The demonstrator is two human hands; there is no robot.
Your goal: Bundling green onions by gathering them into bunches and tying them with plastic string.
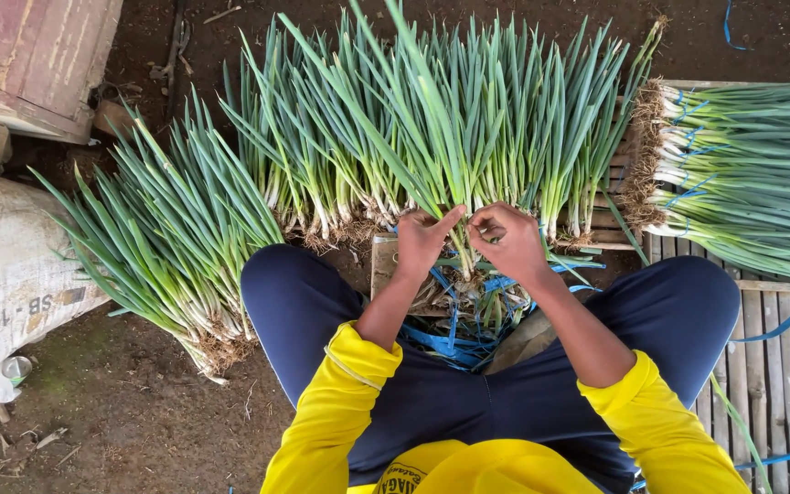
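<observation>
Head view: left hand (422,240) and right hand (507,240), fingers pinched, apparently on blue strap (454,343), at spring onion bunch (441,119) centre. Tied bundles (742,174) lie right; loose heap (171,229) left remains unbound.

The person sits low on the dirt floor (130,402), knees apart, with the left hand (421,240) and right hand (507,240) pinched together on a bunch of green onions (450,119). Blue tying strips (454,343) lie tangled between the knees. A loose heap of onions (171,238) lies left; tied bundles (742,174) rest right on a slatted bamboo surface (779,366).
</observation>
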